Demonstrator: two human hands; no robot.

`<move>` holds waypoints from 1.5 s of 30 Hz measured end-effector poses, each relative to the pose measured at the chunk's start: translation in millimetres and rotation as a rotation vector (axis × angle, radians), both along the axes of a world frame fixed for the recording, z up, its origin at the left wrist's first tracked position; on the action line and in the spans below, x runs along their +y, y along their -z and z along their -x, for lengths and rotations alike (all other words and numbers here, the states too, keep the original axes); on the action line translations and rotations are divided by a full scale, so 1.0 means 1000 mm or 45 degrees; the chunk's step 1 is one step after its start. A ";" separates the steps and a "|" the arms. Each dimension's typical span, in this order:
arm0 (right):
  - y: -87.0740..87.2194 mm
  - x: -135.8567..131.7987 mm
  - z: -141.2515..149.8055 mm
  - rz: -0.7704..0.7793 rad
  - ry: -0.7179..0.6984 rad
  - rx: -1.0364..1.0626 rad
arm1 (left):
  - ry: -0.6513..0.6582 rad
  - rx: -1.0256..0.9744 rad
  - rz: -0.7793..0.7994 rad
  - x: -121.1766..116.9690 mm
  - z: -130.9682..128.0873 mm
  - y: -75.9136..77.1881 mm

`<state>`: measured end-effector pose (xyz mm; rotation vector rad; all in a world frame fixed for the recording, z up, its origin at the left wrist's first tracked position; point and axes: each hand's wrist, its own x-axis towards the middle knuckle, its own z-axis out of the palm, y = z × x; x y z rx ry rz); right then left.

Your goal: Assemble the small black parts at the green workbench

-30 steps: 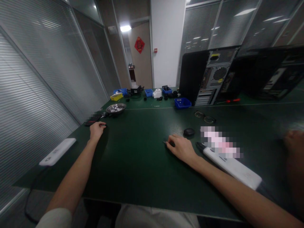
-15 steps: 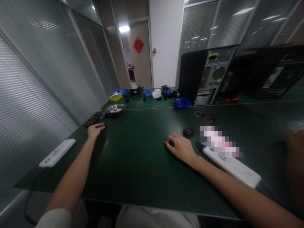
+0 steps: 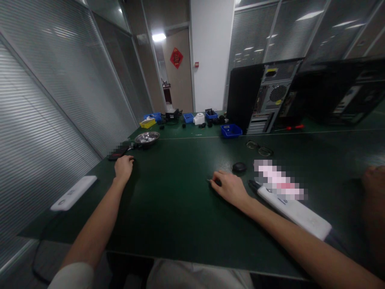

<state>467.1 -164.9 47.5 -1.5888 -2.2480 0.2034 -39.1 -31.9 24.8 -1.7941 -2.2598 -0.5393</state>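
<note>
My left hand (image 3: 123,166) rests on the left of the green table (image 3: 168,208), fingers curled and pinched together over a small dark thing that I cannot make out. Just beyond it lie a black, partly blurred-out flat object (image 3: 118,153) and a shiny metal bowl (image 3: 147,138). Near the middle right, my right hand (image 3: 229,186) is closed round a small dark tool (image 3: 218,182); a thin metal tip pokes out to the left of the fingers. A black computer mouse (image 3: 239,167) sits right behind this hand.
A white power strip-like bar (image 3: 296,210) lies beside my right forearm, another white bar (image 3: 74,193) at far left. Eyeglasses (image 3: 259,148), a blue tray (image 3: 231,131) and a computer tower (image 3: 255,98) stand farther back. Another person's hand (image 3: 373,178) shows at the right edge.
My left hand has shifted slightly right and turned, its fingers now more curled. The right hand stays in place with the small dark tool.
</note>
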 end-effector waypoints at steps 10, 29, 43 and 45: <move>-0.001 -0.001 -0.001 0.015 -0.031 0.020 | 0.053 0.271 0.059 -0.003 -0.012 -0.001; -0.002 0.001 -0.001 0.053 -0.024 0.034 | -0.017 0.240 -0.014 -0.006 -0.012 0.001; -0.002 0.002 -0.003 0.055 -0.028 0.068 | -0.046 -0.045 0.033 -0.011 -0.013 -0.005; -0.001 0.002 -0.002 0.057 -0.029 0.079 | 0.051 -0.137 0.016 -0.012 -0.027 -0.014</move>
